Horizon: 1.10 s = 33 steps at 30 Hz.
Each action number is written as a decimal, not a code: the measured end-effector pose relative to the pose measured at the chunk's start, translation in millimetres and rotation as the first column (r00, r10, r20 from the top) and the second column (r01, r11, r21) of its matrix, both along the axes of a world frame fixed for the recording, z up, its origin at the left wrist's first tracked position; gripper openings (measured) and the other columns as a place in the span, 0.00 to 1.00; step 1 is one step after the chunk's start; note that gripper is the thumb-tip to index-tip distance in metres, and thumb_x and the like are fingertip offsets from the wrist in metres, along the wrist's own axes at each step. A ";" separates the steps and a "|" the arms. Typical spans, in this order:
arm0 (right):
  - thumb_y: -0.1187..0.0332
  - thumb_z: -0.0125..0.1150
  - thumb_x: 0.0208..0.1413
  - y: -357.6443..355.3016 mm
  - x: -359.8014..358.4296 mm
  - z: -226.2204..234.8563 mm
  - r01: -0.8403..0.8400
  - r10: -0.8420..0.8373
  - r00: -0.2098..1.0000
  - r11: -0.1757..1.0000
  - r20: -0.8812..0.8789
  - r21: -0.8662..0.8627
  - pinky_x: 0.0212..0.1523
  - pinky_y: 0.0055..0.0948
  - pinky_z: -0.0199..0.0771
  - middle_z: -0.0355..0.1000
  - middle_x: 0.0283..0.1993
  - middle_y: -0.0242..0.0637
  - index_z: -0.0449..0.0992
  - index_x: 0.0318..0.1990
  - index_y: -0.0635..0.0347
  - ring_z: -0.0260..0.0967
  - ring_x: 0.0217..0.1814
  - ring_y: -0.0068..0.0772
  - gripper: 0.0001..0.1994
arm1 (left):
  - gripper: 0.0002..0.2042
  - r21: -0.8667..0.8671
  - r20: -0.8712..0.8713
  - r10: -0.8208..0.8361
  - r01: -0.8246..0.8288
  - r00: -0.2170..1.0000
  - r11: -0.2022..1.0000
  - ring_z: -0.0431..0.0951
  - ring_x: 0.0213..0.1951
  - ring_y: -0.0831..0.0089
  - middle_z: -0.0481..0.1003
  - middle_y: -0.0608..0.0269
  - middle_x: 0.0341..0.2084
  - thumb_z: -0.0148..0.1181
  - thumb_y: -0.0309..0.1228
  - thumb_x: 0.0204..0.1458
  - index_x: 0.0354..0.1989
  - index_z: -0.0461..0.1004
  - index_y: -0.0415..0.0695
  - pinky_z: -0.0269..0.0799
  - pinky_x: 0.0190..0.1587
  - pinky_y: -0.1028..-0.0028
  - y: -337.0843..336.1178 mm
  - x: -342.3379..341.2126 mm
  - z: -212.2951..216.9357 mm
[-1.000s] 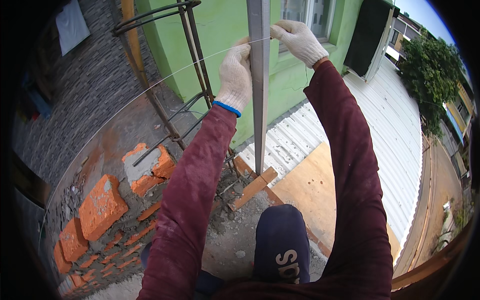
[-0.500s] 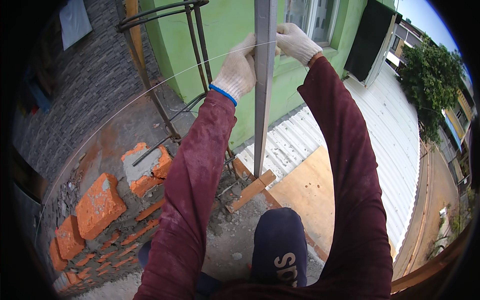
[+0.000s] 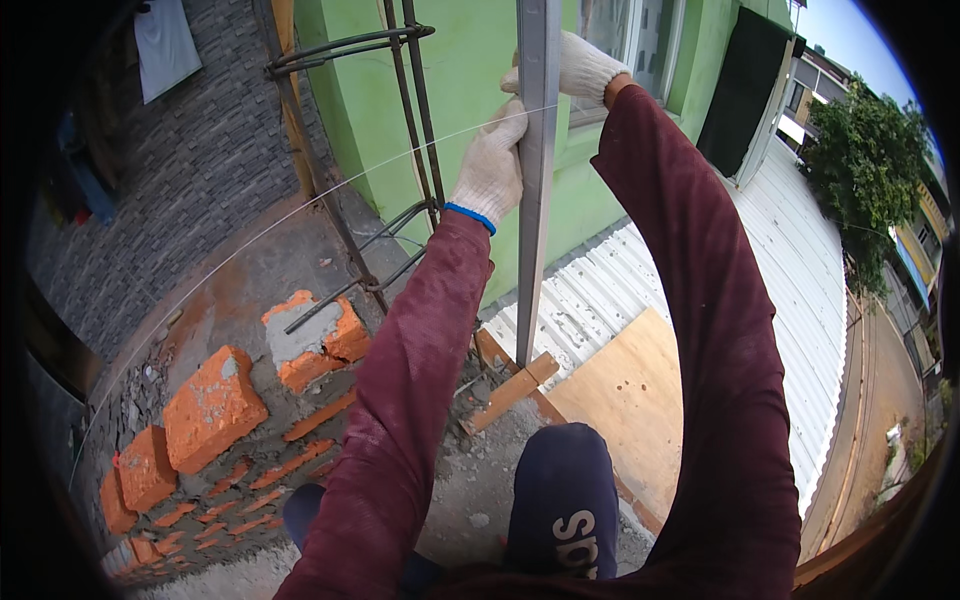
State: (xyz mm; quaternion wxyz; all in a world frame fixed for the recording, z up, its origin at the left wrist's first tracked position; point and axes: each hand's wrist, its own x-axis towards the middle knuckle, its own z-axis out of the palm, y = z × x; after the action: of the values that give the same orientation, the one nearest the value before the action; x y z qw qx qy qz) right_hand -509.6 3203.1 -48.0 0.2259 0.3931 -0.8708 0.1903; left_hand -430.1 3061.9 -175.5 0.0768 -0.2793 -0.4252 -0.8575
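A grey metal post [image 3: 537, 200] stands upright before me. A thin white string [image 3: 330, 188] runs taut from the lower left up to it and crosses its face. My left hand [image 3: 488, 165], in a white knitted glove with a blue cuff edge, is closed against the post's left side, just below the string's height; part of its fingers is hidden behind the post. Higher up, my right hand [image 3: 590, 70], also gloved, reaches behind the post from the right. Its fingertips show on the left side, bent; what they hold is hidden.
Steel rebar [image 3: 425, 110] with stirrups rises left of the post. Orange bricks [image 3: 212, 410] top a mortared wall at lower left. A wooden block [image 3: 510, 395] lies at the post's foot. Plywood [image 3: 630, 390] and white corrugated roofing [image 3: 790, 270] extend right; a green wall [image 3: 470, 50] stands ahead.
My right hand has moved behind the post, its fingertips now showing on the left side. My left hand has slid lower along the post. The view has shifted slightly.
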 end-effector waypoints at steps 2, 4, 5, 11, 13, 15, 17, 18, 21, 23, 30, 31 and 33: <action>0.43 0.73 0.51 -8.9 7.7 3.0 -0.064 0.064 0.991 0.998 -0.121 0.001 0.46 0.39 0.79 0.82 0.42 0.43 0.84 0.47 0.58 0.80 0.43 0.42 0.27 | 0.17 0.047 -0.017 -0.006 0.006 1.000 0.999 0.76 0.51 0.71 0.77 0.61 0.52 0.49 0.36 0.71 0.63 0.70 0.42 0.74 0.57 0.68 -1.9 -0.8 -4.5; 0.45 0.71 0.53 -11.7 12.8 0.6 -0.022 0.010 0.980 0.998 -0.196 -0.057 0.50 0.38 0.79 0.81 0.48 0.43 0.83 0.51 0.57 0.80 0.47 0.44 0.27 | 0.16 0.036 -0.022 0.008 -0.007 1.000 0.999 0.76 0.51 0.72 0.77 0.62 0.53 0.49 0.35 0.71 0.62 0.71 0.41 0.73 0.57 0.69 -1.9 0.0 -7.0; 0.46 0.70 0.55 -12.2 14.7 2.0 0.046 -0.070 0.975 0.992 -0.212 -0.116 0.52 0.38 0.79 0.81 0.51 0.43 0.82 0.52 0.57 0.80 0.50 0.44 0.26 | 0.16 0.034 -0.031 0.018 -0.017 0.999 0.999 0.76 0.51 0.72 0.77 0.62 0.53 0.50 0.34 0.71 0.62 0.71 0.41 0.73 0.57 0.69 -2.0 1.9 -4.2; 0.56 0.66 0.61 50.6 14.6 10.3 -0.042 -0.403 0.814 0.679 -0.419 -0.733 0.59 0.38 0.75 0.79 0.56 0.42 0.81 0.56 0.56 0.78 0.55 0.43 0.20 | 0.16 0.128 -0.040 0.108 -0.102 0.993 0.986 0.76 0.44 0.79 0.80 0.66 0.46 0.55 0.31 0.68 0.60 0.75 0.39 0.72 0.53 0.77 25.4 8.8 6.9; 0.62 0.66 0.61 34.9 71.5 -8.0 -0.159 -0.336 0.802 0.676 -0.493 -0.719 0.61 0.38 0.74 0.79 0.52 0.40 0.82 0.55 0.53 0.78 0.55 0.41 0.16 | 0.17 0.128 -0.014 0.170 -0.167 0.985 0.978 0.76 0.46 0.78 0.80 0.65 0.48 0.56 0.30 0.67 0.62 0.75 0.38 0.70 0.55 0.79 11.5 12.4 2.0; 0.67 0.68 0.57 16.8 124.0 -1.4 -0.175 -0.237 0.625 0.886 -0.744 -0.429 0.59 0.38 0.75 0.80 0.47 0.40 0.83 0.52 0.52 0.79 0.52 0.41 0.15 | 0.17 0.125 -0.010 0.175 -0.173 0.984 0.977 0.77 0.46 0.79 0.80 0.65 0.48 0.55 0.30 0.68 0.61 0.75 0.38 0.71 0.54 0.78 7.5 12.4 2.4; 0.71 0.69 0.54 2.9 161.8 13.2 0.125 0.016 0.311 0.990 -0.950 0.058 0.54 0.38 0.78 0.81 0.43 0.39 0.84 0.48 0.51 0.79 0.49 0.41 0.13 | 0.17 0.122 0.010 0.150 -0.151 0.989 0.981 0.77 0.44 0.79 0.80 0.66 0.47 0.55 0.30 0.68 0.62 0.74 0.38 0.72 0.51 0.78 11.0 13.5 -1.7; 0.69 0.66 0.53 -4.7 161.6 16.3 0.160 0.069 0.338 0.979 -0.939 0.129 0.61 0.44 0.71 0.80 0.40 0.38 0.84 0.42 0.52 0.78 0.50 0.41 0.09 | 0.17 0.124 0.012 0.131 -0.132 0.991 0.983 0.78 0.42 0.80 0.80 0.66 0.45 0.54 0.31 0.68 0.62 0.74 0.39 0.74 0.49 0.77 13.7 14.4 1.8; 0.64 0.61 0.50 -27.3 151.9 33.0 0.312 0.151 0.424 0.901 -0.893 0.300 0.75 0.57 0.53 0.77 0.34 0.35 0.84 0.28 0.52 0.74 0.52 0.39 0.07 | 0.18 0.126 -0.005 0.128 -0.126 0.992 0.984 0.78 0.41 0.80 0.80 0.67 0.44 0.54 0.30 0.68 0.63 0.73 0.40 0.75 0.46 0.77 15.7 12.8 6.4; 0.64 0.60 0.45 -34.9 151.8 40.5 0.491 0.110 0.484 0.787 -0.868 0.374 0.77 0.61 0.46 0.75 0.31 0.33 0.83 0.25 0.48 0.73 0.51 0.35 0.06 | 0.17 0.121 -0.007 0.136 -0.134 0.991 0.984 0.78 0.41 0.80 0.80 0.67 0.44 0.54 0.30 0.67 0.63 0.73 0.39 0.75 0.46 0.76 14.5 11.8 6.9; 0.67 0.63 0.47 -54.8 145.1 43.1 0.491 0.253 0.612 0.622 -0.749 0.611 0.67 0.56 0.55 0.79 0.32 0.33 0.85 0.30 0.47 0.75 0.49 0.37 0.05 | 0.15 0.106 0.023 0.144 -0.145 0.989 0.984 0.77 0.42 0.82 0.80 0.67 0.42 0.56 0.31 0.68 0.57 0.76 0.36 0.72 0.46 0.78 15.5 11.6 7.7; 0.70 0.65 0.49 -48.7 144.7 42.9 0.478 0.267 0.628 0.609 -0.731 0.633 0.56 0.48 0.67 0.80 0.33 0.35 0.85 0.36 0.50 0.78 0.46 0.40 0.07 | 0.14 0.112 0.021 0.143 -0.145 0.989 0.983 0.77 0.42 0.82 0.80 0.67 0.42 0.56 0.31 0.67 0.56 0.77 0.36 0.72 0.47 0.78 15.2 10.2 8.5; 0.74 0.66 0.50 -41.2 149.2 35.9 0.450 0.247 0.659 0.627 -0.711 0.635 0.43 0.41 0.80 0.80 0.32 0.38 0.84 0.39 0.53 0.80 0.40 0.43 0.09 | 0.14 0.124 0.035 0.150 -0.153 0.988 0.980 0.77 0.42 0.82 0.80 0.67 0.42 0.56 0.30 0.67 0.57 0.76 0.37 0.72 0.46 0.79 15.3 13.6 7.3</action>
State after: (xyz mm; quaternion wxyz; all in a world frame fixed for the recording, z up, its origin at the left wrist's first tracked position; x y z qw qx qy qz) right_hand -360.4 3161.9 -12.1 0.3813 0.4353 -0.7143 -0.3935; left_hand -416.5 3077.2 -168.2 0.1540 -0.2298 -0.3908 -0.8779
